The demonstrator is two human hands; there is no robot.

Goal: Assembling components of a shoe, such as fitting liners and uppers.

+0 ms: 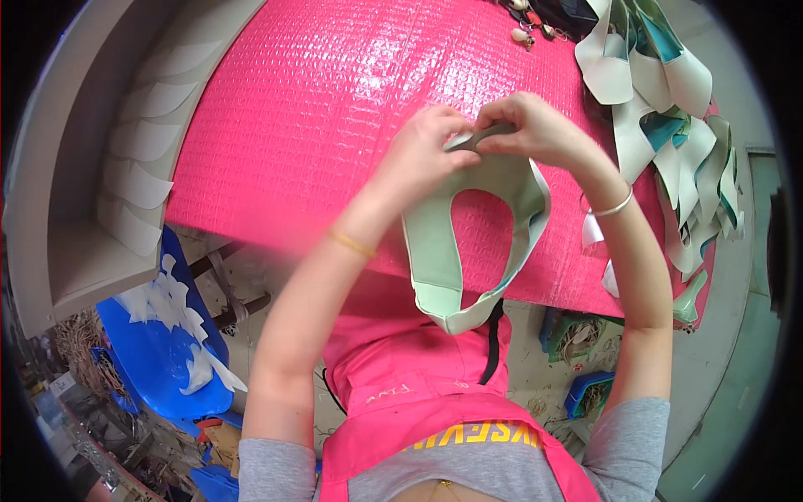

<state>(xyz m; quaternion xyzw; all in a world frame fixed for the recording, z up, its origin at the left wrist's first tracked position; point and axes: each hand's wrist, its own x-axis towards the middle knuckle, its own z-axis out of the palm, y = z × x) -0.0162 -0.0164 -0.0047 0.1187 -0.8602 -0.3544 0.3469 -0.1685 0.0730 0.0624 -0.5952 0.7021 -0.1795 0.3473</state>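
Observation:
A pale green shoe upper, sewn into a loop with a wide opening, hangs over the near edge of the pink-covered table. My left hand is closed on its far edge, thumb and fingers pinched together. Close beside it, my right hand also pinches that edge. A dark grey strip of the edge shows between the two hands. The fingertips partly hide this spot. Bluish lining shows inside the upper's right side.
Stacked white and teal shoe uppers lie along the table's right side. White curved pieces rest in a grey shelf at left. A blue chair holds white scraps. Small trinkets sit at the far edge of the pink table cover.

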